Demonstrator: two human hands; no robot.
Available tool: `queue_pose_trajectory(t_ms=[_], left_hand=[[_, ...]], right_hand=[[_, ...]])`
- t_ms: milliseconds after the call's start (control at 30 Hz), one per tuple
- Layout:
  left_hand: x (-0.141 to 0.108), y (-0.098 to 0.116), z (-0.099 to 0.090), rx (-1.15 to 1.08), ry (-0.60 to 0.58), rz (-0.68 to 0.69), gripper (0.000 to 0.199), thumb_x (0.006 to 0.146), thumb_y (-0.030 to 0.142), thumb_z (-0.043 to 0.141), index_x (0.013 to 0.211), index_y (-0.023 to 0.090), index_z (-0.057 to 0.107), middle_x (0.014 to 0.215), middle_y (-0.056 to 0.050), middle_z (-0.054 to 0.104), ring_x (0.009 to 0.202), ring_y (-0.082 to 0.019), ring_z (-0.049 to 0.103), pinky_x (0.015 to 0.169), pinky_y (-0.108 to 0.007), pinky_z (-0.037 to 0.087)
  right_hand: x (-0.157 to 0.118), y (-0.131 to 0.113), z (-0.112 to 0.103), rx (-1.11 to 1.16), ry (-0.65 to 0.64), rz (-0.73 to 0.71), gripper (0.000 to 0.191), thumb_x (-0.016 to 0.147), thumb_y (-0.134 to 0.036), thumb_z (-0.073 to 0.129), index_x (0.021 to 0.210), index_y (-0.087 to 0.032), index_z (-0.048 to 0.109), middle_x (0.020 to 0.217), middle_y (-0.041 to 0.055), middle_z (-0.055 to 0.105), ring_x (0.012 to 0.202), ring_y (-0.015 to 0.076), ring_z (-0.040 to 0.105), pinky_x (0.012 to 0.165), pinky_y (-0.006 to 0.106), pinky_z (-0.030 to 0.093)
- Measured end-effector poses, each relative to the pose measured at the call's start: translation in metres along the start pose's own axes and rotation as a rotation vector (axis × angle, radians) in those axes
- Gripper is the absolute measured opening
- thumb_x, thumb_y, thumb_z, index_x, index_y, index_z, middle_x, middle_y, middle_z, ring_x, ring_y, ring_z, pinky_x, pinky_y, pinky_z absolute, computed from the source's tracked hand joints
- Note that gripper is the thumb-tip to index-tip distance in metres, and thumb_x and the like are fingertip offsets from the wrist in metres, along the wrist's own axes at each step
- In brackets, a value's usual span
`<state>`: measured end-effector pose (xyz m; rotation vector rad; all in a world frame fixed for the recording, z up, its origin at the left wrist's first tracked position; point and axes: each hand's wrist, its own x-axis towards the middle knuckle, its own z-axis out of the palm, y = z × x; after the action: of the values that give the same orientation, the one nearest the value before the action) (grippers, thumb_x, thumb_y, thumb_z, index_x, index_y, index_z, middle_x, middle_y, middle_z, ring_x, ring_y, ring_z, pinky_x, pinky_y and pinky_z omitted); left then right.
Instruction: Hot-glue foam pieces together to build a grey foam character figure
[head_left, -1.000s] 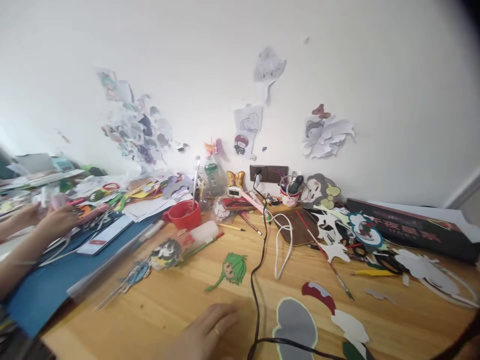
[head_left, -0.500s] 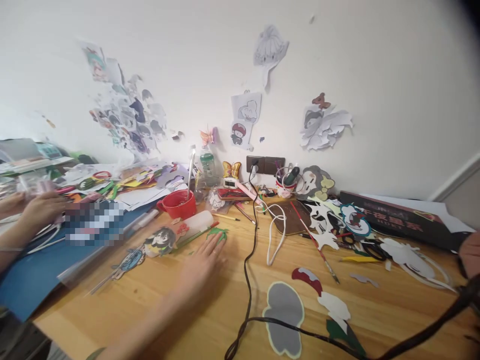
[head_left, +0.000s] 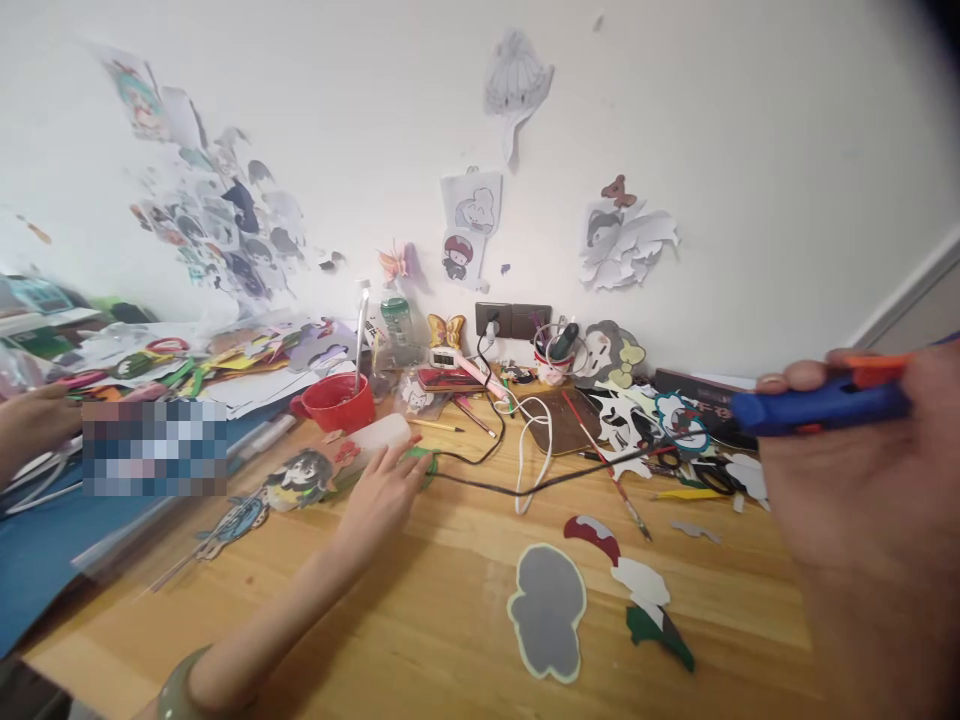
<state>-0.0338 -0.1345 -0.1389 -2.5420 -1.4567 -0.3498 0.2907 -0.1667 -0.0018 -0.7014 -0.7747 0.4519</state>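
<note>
My left hand [head_left: 386, 485] reaches over the table with fingers stretched out, resting at a small green piece [head_left: 426, 464] that they partly cover. Beside it lie a clear plastic sleeve, a white roll [head_left: 386, 432] and a paper cut-out of a dark-haired figure [head_left: 300, 478]. Close to the camera at right, my right hand [head_left: 847, 480] is closed around a blue and orange glue gun [head_left: 825, 400]. Its nozzle is not visible. The black cord [head_left: 480, 484] runs over the table between the wall socket and the gun.
A grey cut-out [head_left: 547, 612] with a pale edge lies in front, near red, white and green scraps [head_left: 660, 635]. Behind stand a red mug [head_left: 337, 403] and a pen cup [head_left: 553, 368]. Another person's hand [head_left: 34, 425] is at far left, above a blue sheet [head_left: 45, 560].
My right hand has come in from the right edge, raising the glue gun into view. The black cord has swung up off the front of the table. My left hand has stayed near the green piece.
</note>
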Motion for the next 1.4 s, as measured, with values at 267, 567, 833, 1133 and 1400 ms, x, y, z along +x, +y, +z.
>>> queue_pose_trajectory(t_ms=[267,567,833,1133,1400], left_hand=[[0.011,0.036,0.021,-0.341,0.153,0.141,0.045,0.085,0.013,0.037,0.13,0.012,0.034,0.135,-0.016,0.038,0.127,-0.026,0.029,0.101,-0.047,0.03],[0.007,0.104,0.001,-0.567,-0.167,0.331,0.036,0.084,0.028,0.052,0.118,0.017,0.048,0.116,-0.009,0.054,0.105,-0.023,0.048,0.091,-0.035,0.041],[0.033,0.103,0.013,-0.577,-0.462,0.048,0.055,0.052,0.037,0.08,0.097,0.014,0.057,0.092,-0.009,0.057,0.092,-0.028,0.051,0.078,-0.036,0.043],[0.02,0.104,0.008,-0.861,-0.538,-0.161,0.044,0.057,0.016,0.073,0.092,0.015,0.046,0.081,-0.004,0.058,0.076,-0.021,0.057,0.062,-0.029,0.044],[-0.002,0.055,-0.055,-1.714,-0.693,-0.289,0.026,0.061,0.025,0.074,0.078,0.012,0.058,0.072,0.0,0.064,0.063,-0.011,0.056,0.057,-0.019,0.04]], right_hand=[[-0.012,0.052,-0.001,-0.136,0.047,-0.03,0.017,0.057,-0.018,0.076,0.07,-0.015,0.066,0.079,0.0027,0.059,0.069,0.0145,0.056,0.074,0.033,0.045],[-0.009,0.073,-0.025,-0.606,-0.195,0.006,0.022,0.061,-0.028,0.073,0.08,-0.016,0.07,0.075,0.0035,0.066,0.076,0.0231,0.058,0.077,0.041,0.044],[-0.017,0.066,0.015,-0.602,-0.461,0.039,0.026,0.066,-0.031,0.069,0.086,-0.015,0.068,0.079,0.0035,0.068,0.077,0.0214,0.06,0.075,0.036,0.045],[-0.03,0.075,0.055,-0.469,-0.557,0.203,0.025,0.065,-0.034,0.07,0.083,-0.016,0.068,0.078,0.0024,0.067,0.075,0.0196,0.059,0.069,0.032,0.045],[-0.103,0.119,0.081,-0.281,-0.624,0.628,0.02,0.084,-0.031,0.056,0.091,-0.013,0.058,0.074,-0.0007,0.059,0.056,0.0089,0.054,0.05,0.023,0.045]])
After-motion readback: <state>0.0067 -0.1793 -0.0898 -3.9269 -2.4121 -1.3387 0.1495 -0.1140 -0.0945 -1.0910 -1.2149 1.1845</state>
